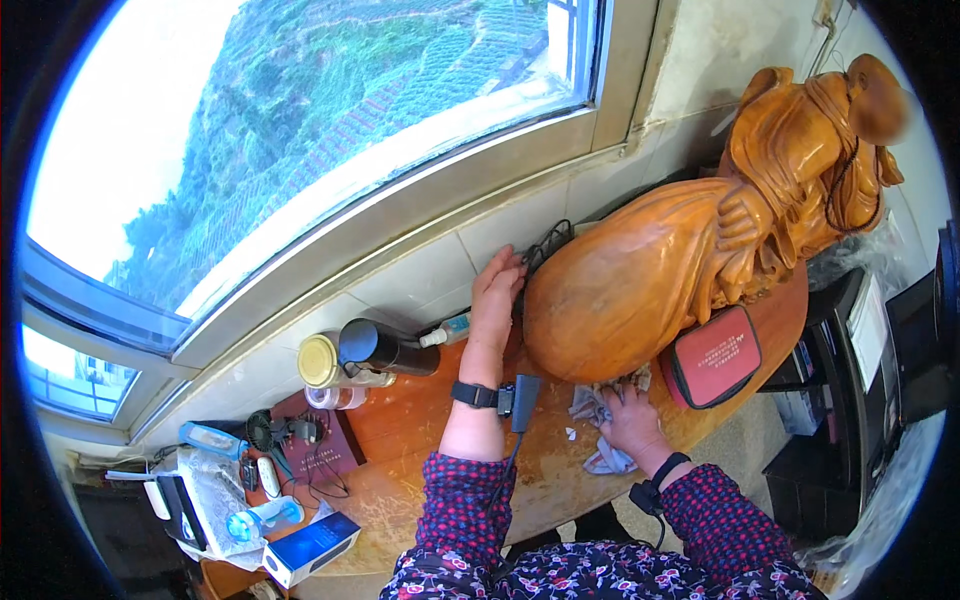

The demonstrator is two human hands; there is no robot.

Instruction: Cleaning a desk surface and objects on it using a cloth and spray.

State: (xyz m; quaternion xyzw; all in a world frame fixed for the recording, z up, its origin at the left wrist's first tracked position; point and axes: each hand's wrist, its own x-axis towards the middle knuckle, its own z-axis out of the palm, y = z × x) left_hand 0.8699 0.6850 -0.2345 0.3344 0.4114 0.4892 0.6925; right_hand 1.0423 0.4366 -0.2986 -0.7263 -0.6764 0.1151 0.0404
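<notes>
A large carved wooden statue [802, 165], glossy orange-brown, stands on the wooden table [405, 442], its rounded sack [622, 277] bulging towards me. My left hand [496, 296] reaches to the sack's left side, fingertips beside a tangle of black cables [551, 241] by the tiled wall. Whether it grips a cable I cannot tell. Under the sack's front, my right hand [634, 420] presses on a crumpled pale cloth [609, 459] and holds it against the tabletop. Small white scraps [571, 433] lie left of the cloth.
A red zip case [718, 358] sits right of the sack. Along the wall stand a yellow-lidded jar [319, 360], a black cylinder [390, 349] and a spray bottle [448, 330]. A blue box [311, 547], a small fan [261, 431] and a clear blue bottle [264, 519] crowd the left end.
</notes>
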